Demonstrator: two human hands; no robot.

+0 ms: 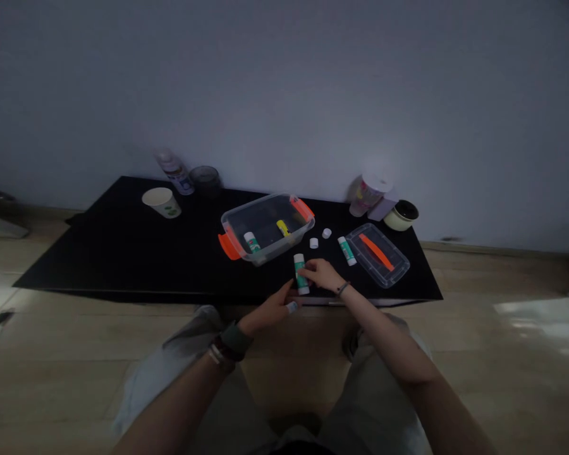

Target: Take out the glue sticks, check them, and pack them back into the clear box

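Note:
A green-and-white glue stick point(299, 261) stands nearly upright at the table's front edge, pinched between the thumb and fingers of my right hand point(323, 275). At its lower left is my left hand point(277, 308), thumb and fingers apart around the lower end; whether they touch it is hard to see. Two white caps point(313, 242) lie just behind. Beside them rests another glue stick point(347, 251), against the clear lid point(384, 268) with an orange handle. The clear plastic box point(265, 256) with orange clips contains a green-and-white glue stick point(251, 242) and a yellow tube point(283, 228).
On the black table point(99, 253), a paper cup point(162, 202), a spray bottle point(176, 174) and a dark cup point(206, 181) stand at the back left. A clear patterned cup point(367, 194) and a cream pot point(401, 215) are at the back right, by the wall.

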